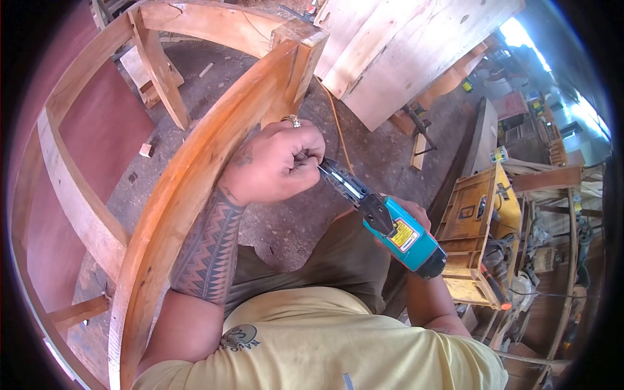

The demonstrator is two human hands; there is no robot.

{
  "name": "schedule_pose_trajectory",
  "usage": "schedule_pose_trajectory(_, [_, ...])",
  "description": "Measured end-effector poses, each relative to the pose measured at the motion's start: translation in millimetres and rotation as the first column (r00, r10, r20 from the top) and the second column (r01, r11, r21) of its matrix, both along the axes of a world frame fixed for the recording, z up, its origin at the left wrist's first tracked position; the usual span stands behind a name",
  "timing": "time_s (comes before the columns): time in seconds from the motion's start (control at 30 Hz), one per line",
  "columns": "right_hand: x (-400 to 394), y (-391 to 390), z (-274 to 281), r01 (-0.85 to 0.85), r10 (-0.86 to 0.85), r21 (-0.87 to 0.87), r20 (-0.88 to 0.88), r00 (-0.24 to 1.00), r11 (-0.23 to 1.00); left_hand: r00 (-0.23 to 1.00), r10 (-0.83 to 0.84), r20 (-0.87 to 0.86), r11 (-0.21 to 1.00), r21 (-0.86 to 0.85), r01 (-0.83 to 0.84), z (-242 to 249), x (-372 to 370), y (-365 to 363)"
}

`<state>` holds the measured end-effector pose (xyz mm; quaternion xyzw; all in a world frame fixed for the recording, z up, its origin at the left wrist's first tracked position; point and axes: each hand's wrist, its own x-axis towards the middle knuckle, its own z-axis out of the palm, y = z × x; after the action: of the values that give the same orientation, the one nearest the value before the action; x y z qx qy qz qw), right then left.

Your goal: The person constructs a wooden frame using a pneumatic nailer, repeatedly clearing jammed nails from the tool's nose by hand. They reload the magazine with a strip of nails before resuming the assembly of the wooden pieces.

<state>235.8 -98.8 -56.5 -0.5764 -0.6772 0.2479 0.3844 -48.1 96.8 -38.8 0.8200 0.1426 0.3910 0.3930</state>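
A teal and black power tool [406, 239] with a yellow label is held in my right hand [413, 212], which is partly hidden behind it. Its narrow dark front end points up and left. At that end is my left hand [281, 156], its fingers curled into a pinch; what they hold, if anything, is too small to tell. My left forearm lies alongside a curved wooden frame [188, 166], which rises from the lower left to a squared corner block at the top.
Pale wooden panels [396, 49] lean at the upper middle. On the right, a yellow wooden box [469, 224] holds tools beside cluttered shelving. An orange cord [337, 123] runs over the floor. Wood offcuts [147, 150] lie at the left.
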Motion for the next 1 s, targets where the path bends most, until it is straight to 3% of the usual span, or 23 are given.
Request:
schedule_pose_trajectory(0.13, [0,1,2,0.0,-0.003,0.028,0.105,0.994,1.0,0.998,-0.002,0.056,1.0,0.018,0.001,-2,0,1])
schedule_pose_trajectory(0.37, [-1,0,1,-0.015,0.009,0.046,0.126,0.992,0.999,1.0,0.005,-0.026,1.0,0.025,-0.005,2,0,-1])
schedule_pose_trajectory(0.47, [-9,10,10,-0.115,0.086,0.177,0.163,0.983,0.977,1.0,-0.005,-0.029,0.997,0.081,0.008,-2,0,1])
schedule_pose_trajectory(0.53, [-11,14,12,-0.181,0.144,0.241,0.162,0.976,0.953,0.999,-0.028,-0.043,0.995,0.099,0.032,-3,-2,3])
schedule_pose_trajectory(0.63, [-8,14,8,-0.2,0.18,0.221,0.106,0.978,0.955,0.989,-0.115,-0.089,0.993,-0.001,0.116,4,-5,2])
schedule_pose_trajectory(0.73, [-1,8,0,-0.159,0.155,0.151,0.039,0.987,0.976,0.979,-0.152,-0.137,0.986,0.045,0.16,5,-6,4])
schedule_pose_trajectory(0.87, [4,-4,-4,-0.018,0.012,0.089,0.067,0.998,0.996,0.991,0.085,-0.102,0.974,0.218,-0.061,8,-2,-9])
schedule_pose_trajectory(1.0, [13,-6,-7,-0.059,0.055,0.155,0.032,0.998,0.986,0.975,0.221,0.006,0.893,0.401,-0.204,13,6,-23])
